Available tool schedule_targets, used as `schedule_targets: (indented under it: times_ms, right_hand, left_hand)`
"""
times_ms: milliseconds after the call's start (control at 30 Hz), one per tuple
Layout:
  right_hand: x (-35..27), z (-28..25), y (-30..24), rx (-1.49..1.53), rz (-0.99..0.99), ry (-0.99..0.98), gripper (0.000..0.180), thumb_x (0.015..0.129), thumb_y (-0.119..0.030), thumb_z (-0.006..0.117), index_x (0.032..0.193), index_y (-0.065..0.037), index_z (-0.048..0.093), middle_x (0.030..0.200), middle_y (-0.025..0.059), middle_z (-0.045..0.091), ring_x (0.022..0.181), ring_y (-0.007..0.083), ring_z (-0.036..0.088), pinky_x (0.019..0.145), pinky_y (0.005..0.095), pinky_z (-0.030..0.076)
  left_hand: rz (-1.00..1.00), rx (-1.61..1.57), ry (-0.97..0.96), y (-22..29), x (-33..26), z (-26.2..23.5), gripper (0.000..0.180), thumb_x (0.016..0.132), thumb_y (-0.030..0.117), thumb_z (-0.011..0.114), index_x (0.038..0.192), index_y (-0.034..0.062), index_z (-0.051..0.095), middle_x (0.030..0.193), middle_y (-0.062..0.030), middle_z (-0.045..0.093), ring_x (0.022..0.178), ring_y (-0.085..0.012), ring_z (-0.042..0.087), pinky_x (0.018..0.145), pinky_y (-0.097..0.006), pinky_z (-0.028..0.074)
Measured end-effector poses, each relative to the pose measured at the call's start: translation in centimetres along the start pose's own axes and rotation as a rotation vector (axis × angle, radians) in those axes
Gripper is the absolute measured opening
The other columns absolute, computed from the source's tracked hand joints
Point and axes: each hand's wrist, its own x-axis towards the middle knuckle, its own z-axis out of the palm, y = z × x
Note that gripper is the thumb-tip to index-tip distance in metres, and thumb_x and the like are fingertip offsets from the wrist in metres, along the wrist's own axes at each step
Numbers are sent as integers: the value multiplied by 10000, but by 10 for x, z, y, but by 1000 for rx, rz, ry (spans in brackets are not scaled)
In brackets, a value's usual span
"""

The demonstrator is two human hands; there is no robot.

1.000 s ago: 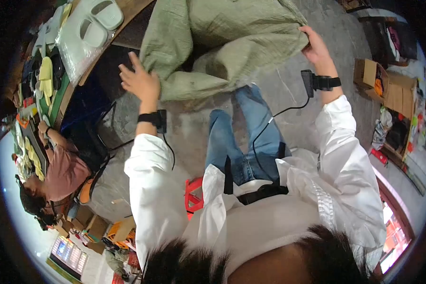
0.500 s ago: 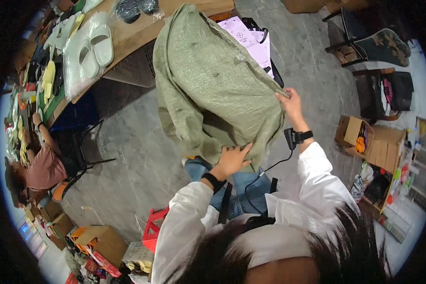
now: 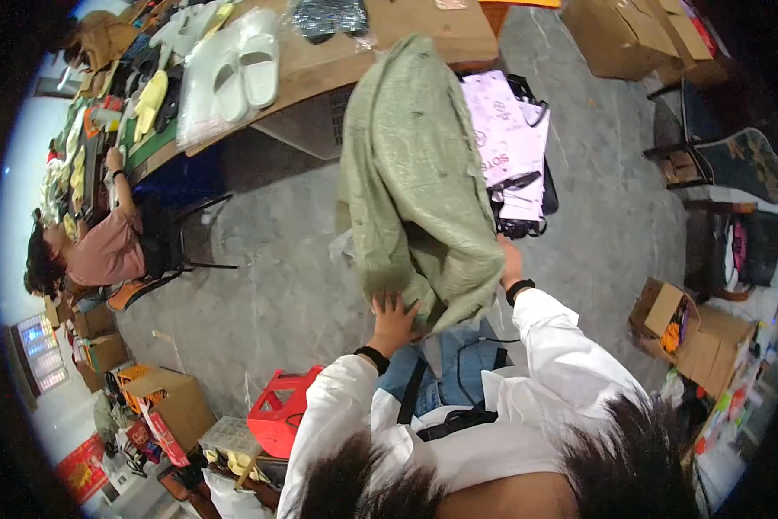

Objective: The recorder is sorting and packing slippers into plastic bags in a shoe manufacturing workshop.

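Observation:
A large olive-green woven sack [image 3: 415, 147] is held up in front of me, hanging in folds with its near part bunched. At its near left edge, my left hand [image 3: 393, 322] rests against the fabric, fingers spread. My right hand [image 3: 510, 262] grips the sack's right edge, its fingertips partly hidden by the cloth. Just beyond the right hand, pale pink printed bags [image 3: 512, 130] with black straps lie in a pile. The sack hides part of the floor and the table edge.
A table [image 3: 337, 65] with wrapped white slides [image 3: 259, 69] stands at the far left. A seated person [image 3: 108, 251] works there. A red plastic stool [image 3: 281, 411] is near my left arm; cardboard boxes [image 3: 691, 333] and chairs [image 3: 735, 164] line the right.
The sack is narrower and less spread, its right edge drawn inward. Both hands sit lower and further left or inward. My view has shifted, showing more of the pink bags.

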Motion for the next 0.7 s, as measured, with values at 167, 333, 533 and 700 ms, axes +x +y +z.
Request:
schedule_targets:
  times_ms: [167, 333, 533, 700]
  right_hand:
    - [18, 9, 47, 111, -110, -57, 385, 796, -364, 450, 984, -31, 494, 842, 194, 593, 749, 345, 590, 602, 442, 448]
    - [35, -22, 22, 32, -93, -335, 397, 802, -347, 474, 1047, -34, 495, 905, 201, 595, 801, 349, 586, 671, 438, 449]
    - [33, -114, -2, -135, 362, -293, 415, 759, -251, 595, 1113, -51, 513, 1034, 208, 562, 934, 360, 539, 774, 425, 426]
    - [114, -177, -113, 18, 193, 238, 305, 789, -178, 562, 1051, -24, 536, 1013, 168, 565, 921, 335, 543, 774, 380, 438]
  left_hand:
    - [-270, -448, -95, -34, 27, 9, 718, 758, 540, 512, 1355, 305, 190, 1406, -190, 123, 1194, -469, 270, 913, -661, 182]
    - [-353, -868, 119, -134, 52, 8, 633, 787, 370, 524, 1341, 265, 235, 1380, -184, 192, 1047, -477, 428, 830, -579, 362]
    - [-141, -268, 717, -214, 78, -100, 528, 777, 215, 577, 1271, 205, 391, 1234, -197, 335, 1084, -398, 378, 873, -479, 332]
    - [-286, -447, 547, -250, 122, -125, 751, 738, 71, 608, 1346, 312, 239, 1390, -257, 24, 1120, -440, 350, 892, -524, 320]
